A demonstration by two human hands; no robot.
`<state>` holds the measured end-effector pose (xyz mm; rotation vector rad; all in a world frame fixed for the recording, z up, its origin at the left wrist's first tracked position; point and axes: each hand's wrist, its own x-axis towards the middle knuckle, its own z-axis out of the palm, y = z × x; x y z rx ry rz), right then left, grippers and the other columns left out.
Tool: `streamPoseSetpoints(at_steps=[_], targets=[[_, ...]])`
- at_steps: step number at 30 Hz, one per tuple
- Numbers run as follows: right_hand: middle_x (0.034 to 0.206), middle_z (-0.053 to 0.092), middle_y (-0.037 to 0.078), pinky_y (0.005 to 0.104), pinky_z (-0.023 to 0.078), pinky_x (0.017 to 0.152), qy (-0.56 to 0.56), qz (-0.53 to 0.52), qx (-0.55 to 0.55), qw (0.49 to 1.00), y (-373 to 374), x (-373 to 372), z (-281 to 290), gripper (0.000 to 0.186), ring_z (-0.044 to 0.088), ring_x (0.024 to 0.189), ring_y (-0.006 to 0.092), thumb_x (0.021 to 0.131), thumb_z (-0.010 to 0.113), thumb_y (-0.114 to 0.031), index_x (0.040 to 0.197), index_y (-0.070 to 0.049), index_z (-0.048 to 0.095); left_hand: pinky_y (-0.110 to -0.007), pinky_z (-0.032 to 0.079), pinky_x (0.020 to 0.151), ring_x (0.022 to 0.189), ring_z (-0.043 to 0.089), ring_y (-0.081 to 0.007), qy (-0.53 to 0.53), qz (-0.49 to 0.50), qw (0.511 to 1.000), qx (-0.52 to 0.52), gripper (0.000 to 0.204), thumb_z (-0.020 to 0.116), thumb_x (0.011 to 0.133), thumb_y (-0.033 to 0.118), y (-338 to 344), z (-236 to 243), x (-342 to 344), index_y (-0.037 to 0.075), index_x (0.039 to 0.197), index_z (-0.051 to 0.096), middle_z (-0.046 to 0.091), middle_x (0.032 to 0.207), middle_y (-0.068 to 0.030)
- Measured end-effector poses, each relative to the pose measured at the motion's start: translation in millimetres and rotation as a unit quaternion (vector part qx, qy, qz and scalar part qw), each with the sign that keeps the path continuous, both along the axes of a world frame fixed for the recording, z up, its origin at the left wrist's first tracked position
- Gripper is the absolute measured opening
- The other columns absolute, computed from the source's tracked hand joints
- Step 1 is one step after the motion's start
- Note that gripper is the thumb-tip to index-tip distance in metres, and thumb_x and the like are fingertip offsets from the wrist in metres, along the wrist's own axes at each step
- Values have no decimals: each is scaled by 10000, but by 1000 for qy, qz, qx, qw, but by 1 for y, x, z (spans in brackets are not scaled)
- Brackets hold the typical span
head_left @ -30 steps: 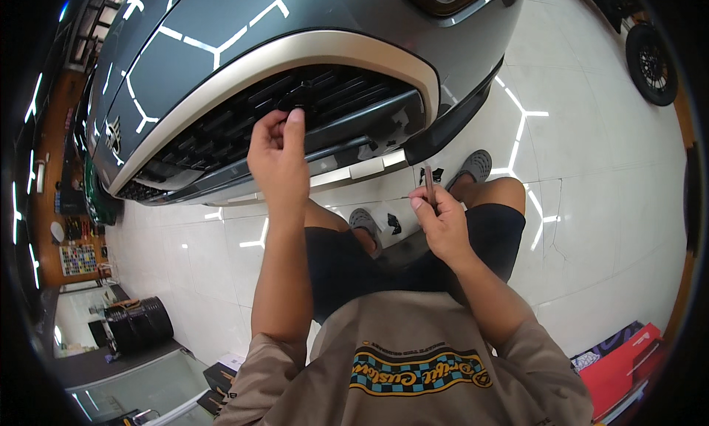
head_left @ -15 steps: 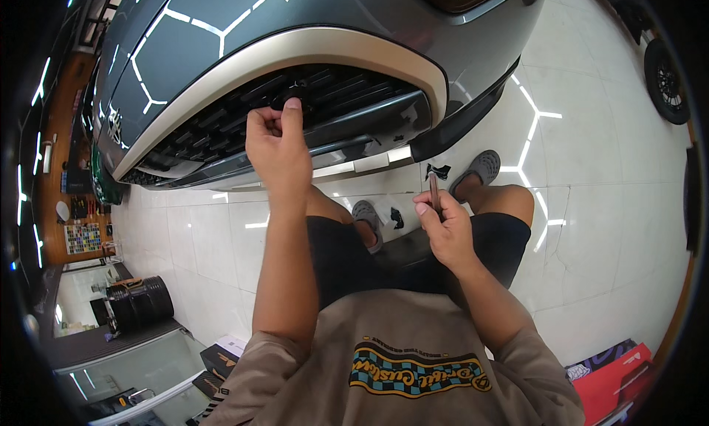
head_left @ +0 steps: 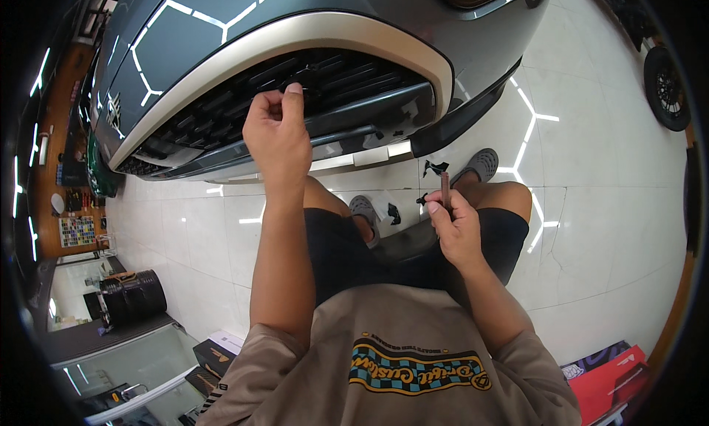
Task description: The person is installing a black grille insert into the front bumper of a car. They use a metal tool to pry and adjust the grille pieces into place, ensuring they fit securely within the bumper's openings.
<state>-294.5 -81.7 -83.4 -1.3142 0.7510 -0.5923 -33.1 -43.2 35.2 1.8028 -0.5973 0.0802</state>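
My left hand is raised to the black slatted grille of a grey car. Its thumb and forefinger are pinched together against the dark slats, and whatever they hold blends into the black. Lower and to the right, my right hand is closed round a slim brown stick-like tool, which stands up from the fingers. At that hand's fingertips shows a small black piece, too small to name. A cream trim band curves over the grille.
Small black scraps lie on the glossy white tiled floor by my feet in grey clogs. A wheel stands at the far right. A black drum is at left, and a red box at lower right.
The brown tool has turned more upright in my right hand, and a small black piece now shows at its fingertips. My left hand stays pinched at the grille, while the view has shifted slightly.
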Motion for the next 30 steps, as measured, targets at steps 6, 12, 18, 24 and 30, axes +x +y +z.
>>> streamPoseSetpoints(at_steps=[6, 12, 18, 24, 30], targets=[[724, 544, -40, 244, 382, 609, 7, 1, -8, 1000, 5, -2, 16, 160, 461, 670, 42, 1016, 643, -165, 1076, -20, 672, -238, 388, 587, 652, 468, -69, 95, -23, 994, -52, 293, 744, 958, 258, 2, -7, 4, -17, 925, 648, 576, 737, 0], [731, 543, -47, 242, 379, 608, 17, -8, -9, 1000, 24, -12, 7, 158, 459, 677, 42, 1015, 639, -161, 1076, -20, 674, -231, 402, 579, 663, 501, -65, 161, -47, 984, -61, 218, 734, 958, 233, 9, 7, 5, 36, 890, 673, 584, 746, 16], [739, 551, -42, 243, 388, 614, 29, 2, -2, 1000, 38, -8, 12, 164, 466, 682, 45, 1012, 642, -156, 1089, -15, 674, -312, 460, 631, 658, 545, -153, -28, 41, 999, 3, 300, 719, 945, 249, -7, -1, -10, -38, 884, 652, 622, 727, -77], [749, 555, -40, 243, 395, 626, 29, -5, -63, 998, 34, 1, 37, 170, 470, 689, 49, 1013, 637, -147, 1124, -23, 674, -308, 483, 656, 700, 581, -153, -93, 5, 996, -9, 217, 702, 978, 199, 22, -14, -5, -7, 1048, 705, 641, 794, -82], [774, 557, -51, 232, 395, 638, 40, -18, -49, 998, 33, 9, 45, 175, 469, 703, 39, 1016, 634, -143, 1137, -20, 666, -367, 512, 643, 692, 627, -260, -198, -115, 973, 30, 158, 703, 949, 119, 32, -36, -17, 11, 1064, 704, 640, 866, -134]])
